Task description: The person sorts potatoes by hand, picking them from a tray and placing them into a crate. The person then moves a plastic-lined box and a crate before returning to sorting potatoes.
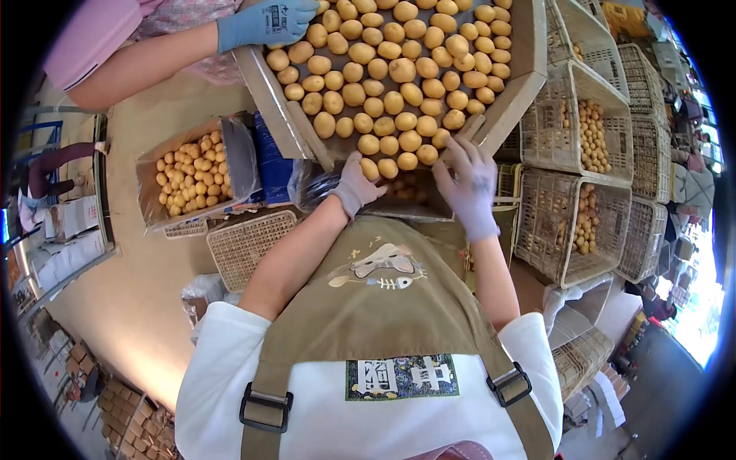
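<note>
Small yellow potatoes (pixel 389 84) cover a sorting tray (pixel 295 126) whose sides narrow toward me. My left hand (pixel 356 188), in a thin pale glove, is at the left of the tray's mouth. Its fingers are apart, right beside a potato (pixel 369 169) at the front edge. At the right of the mouth my right hand (pixel 469 188), gloved alike, has its fingers stretched out close to the tray wall and an end potato (pixel 427 154). Below the mouth, a plastic-lined box (pixel 429 208) with some potatoes is partly hidden by my hands.
Another person's blue-gloved hand (pixel 272 23) rests at the tray's upper left. A lined box of potatoes (pixel 239 157) and an upturned crate (pixel 253 241) stand on the left. Stacked plastic crates (pixel 548 222), some with potatoes, line the right side.
</note>
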`<state>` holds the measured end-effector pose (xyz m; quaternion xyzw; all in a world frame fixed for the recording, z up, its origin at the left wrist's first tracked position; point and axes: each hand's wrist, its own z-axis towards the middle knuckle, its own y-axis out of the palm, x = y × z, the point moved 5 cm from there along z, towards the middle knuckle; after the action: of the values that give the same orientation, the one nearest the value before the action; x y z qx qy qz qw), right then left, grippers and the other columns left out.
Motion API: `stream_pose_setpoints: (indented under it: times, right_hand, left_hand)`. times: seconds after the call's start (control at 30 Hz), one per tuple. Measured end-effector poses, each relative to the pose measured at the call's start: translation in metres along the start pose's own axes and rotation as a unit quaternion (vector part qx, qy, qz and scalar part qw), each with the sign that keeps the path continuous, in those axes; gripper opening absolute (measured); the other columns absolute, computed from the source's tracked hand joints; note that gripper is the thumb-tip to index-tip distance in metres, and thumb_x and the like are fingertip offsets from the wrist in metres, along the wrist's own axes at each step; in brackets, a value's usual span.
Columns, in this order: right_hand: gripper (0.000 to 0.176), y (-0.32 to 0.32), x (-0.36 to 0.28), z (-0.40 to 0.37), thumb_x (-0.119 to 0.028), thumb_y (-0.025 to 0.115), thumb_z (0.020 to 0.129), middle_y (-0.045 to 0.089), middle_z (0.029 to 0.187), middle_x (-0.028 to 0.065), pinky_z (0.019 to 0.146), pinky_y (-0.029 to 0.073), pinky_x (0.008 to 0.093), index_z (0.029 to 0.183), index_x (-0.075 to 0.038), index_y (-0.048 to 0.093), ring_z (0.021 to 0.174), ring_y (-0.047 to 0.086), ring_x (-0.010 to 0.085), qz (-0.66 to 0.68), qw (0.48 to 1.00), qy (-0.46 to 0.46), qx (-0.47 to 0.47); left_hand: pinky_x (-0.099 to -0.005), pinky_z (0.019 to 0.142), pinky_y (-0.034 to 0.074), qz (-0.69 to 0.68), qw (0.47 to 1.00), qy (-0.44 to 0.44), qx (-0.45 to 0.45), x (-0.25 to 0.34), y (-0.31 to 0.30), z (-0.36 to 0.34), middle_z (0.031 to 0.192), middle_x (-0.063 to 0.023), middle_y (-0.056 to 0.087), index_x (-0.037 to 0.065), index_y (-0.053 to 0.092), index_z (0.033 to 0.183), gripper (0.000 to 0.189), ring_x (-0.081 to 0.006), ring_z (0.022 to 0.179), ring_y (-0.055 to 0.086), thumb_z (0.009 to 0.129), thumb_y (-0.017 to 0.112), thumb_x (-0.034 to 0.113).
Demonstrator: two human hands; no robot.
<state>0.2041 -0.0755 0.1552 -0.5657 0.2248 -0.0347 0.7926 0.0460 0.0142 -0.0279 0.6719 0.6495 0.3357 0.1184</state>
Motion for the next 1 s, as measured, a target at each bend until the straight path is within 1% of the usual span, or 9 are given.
stream_pose_setpoints:
  times: [0.03, 0.2, 0.37, 0.57, 0.6, 0.77, 0.83, 0.87, 1.0]
  right_hand:
    - [0.042, 0.019, -0.003, 0.015, -0.027, 0.066, 0.085, 0.064, 0.118, 0.0160, 0.098, 0.044, 0.0458, 0.123, -0.008, 0.062, 0.111, 0.059, 0.0362, -0.008, 1.000, -0.008, 0.001]
    - [0.052, 0.096, 0.032, 0.050, -0.043, 0.059, 0.087, 0.050, 0.141, 0.0161, 0.108, 0.034, 0.0563, 0.132, -0.016, 0.058, 0.132, 0.044, 0.0379, 0.090, 0.959, 0.146, -0.224]
    - [0.065, 0.116, -0.008, 0.023, -0.052, 0.062, 0.083, 0.016, 0.164, 0.0176, 0.114, 0.013, 0.0669, 0.145, -0.036, 0.048, 0.148, 0.009, 0.0498, -0.076, 0.957, -0.023, -0.278]
    - [0.033, 0.097, 0.005, 0.076, -0.024, 0.062, 0.089, 0.065, 0.119, 0.0109, 0.084, 0.053, 0.0389, 0.120, -0.014, 0.065, 0.098, 0.066, 0.0314, 0.096, 0.989, 0.024, -0.114]
    - [0.033, 0.092, 0.000, 0.091, -0.025, 0.062, 0.089, 0.064, 0.120, 0.0116, 0.085, 0.053, 0.0414, 0.120, -0.014, 0.065, 0.101, 0.065, 0.0327, 0.061, 0.998, 0.024, -0.023]
    - [0.044, 0.130, -0.001, 0.132, -0.026, 0.061, 0.089, 0.064, 0.121, 0.0136, 0.085, 0.053, 0.0393, 0.130, -0.012, 0.057, 0.103, 0.066, 0.0296, -0.044, 0.956, 0.109, -0.270]
    - [0.044, 0.122, 0.009, 0.119, -0.029, 0.059, 0.092, 0.065, 0.116, 0.0136, 0.082, 0.054, 0.0399, 0.133, -0.012, 0.056, 0.102, 0.066, 0.0278, 0.189, 0.949, 0.154, -0.199]
    - [0.045, 0.116, 0.014, 0.113, -0.031, 0.058, 0.093, 0.065, 0.114, 0.0135, 0.081, 0.055, 0.0402, 0.134, -0.012, 0.055, 0.101, 0.066, 0.0268, 0.301, 0.925, 0.169, -0.159]
    - [0.046, 0.083, -0.010, 0.066, -0.026, 0.059, 0.095, 0.060, 0.109, 0.0061, 0.072, 0.055, 0.0305, 0.136, -0.010, 0.046, 0.088, 0.063, 0.0159, 0.778, 0.508, 0.339, -0.148]
  left_hand:
    - [-0.0588, 0.113, 0.027, 0.161, 0.984, 0.070, -0.024, -0.001, -0.006, -0.002, 0.144, -0.0061, 0.049, 0.013, 0.042, 0.141, 0.054, -0.0253, 0.138, 0.041, 0.100, 0.039, 0.047]
    - [-0.0593, 0.112, 0.028, -0.077, 0.993, -0.007, 0.084, -0.006, -0.016, 0.002, 0.152, -0.0087, 0.038, 0.010, 0.031, 0.148, 0.079, -0.0235, 0.143, 0.029, 0.092, 0.042, 0.064]
    - [-0.0657, 0.111, 0.027, -0.298, 0.952, -0.072, -0.018, 0.001, 0.019, -0.015, 0.152, -0.0117, 0.035, 0.015, 0.033, 0.150, 0.089, -0.0361, 0.140, 0.028, 0.087, 0.038, 0.077]
    - [-0.0664, 0.110, 0.031, -0.325, 0.936, -0.050, -0.122, -0.011, 0.013, 0.014, 0.153, -0.0139, 0.035, 0.015, 0.031, 0.150, 0.091, -0.0409, 0.137, 0.035, 0.086, 0.035, 0.078]
    - [-0.0664, 0.110, 0.031, -0.330, 0.933, -0.053, -0.131, -0.011, 0.015, 0.015, 0.154, -0.0138, 0.034, 0.014, 0.031, 0.150, 0.090, -0.0412, 0.138, 0.035, 0.086, 0.036, 0.078]
    - [-0.0680, 0.107, 0.035, -0.353, 0.922, -0.050, -0.153, -0.006, 0.026, 0.006, 0.156, -0.0142, 0.031, 0.014, 0.030, 0.151, 0.087, -0.0430, 0.140, 0.035, 0.089, 0.035, 0.074]
    - [-0.0685, 0.107, 0.035, -0.348, 0.917, -0.039, -0.190, -0.003, 0.025, 0.005, 0.156, -0.0142, 0.031, 0.014, 0.030, 0.151, 0.086, -0.0431, 0.140, 0.034, 0.089, 0.035, 0.073]
    - [-0.0685, 0.107, 0.035, -0.347, 0.918, -0.041, -0.190, -0.002, 0.023, 0.006, 0.156, -0.0140, 0.031, 0.014, 0.030, 0.151, 0.084, -0.0431, 0.140, 0.034, 0.090, 0.035, 0.072]
    - [-0.0680, 0.107, 0.035, -0.347, 0.918, -0.031, -0.192, -0.006, 0.017, 0.010, 0.156, -0.0139, 0.031, 0.014, 0.030, 0.151, 0.079, -0.0430, 0.141, 0.034, 0.092, 0.037, 0.065]
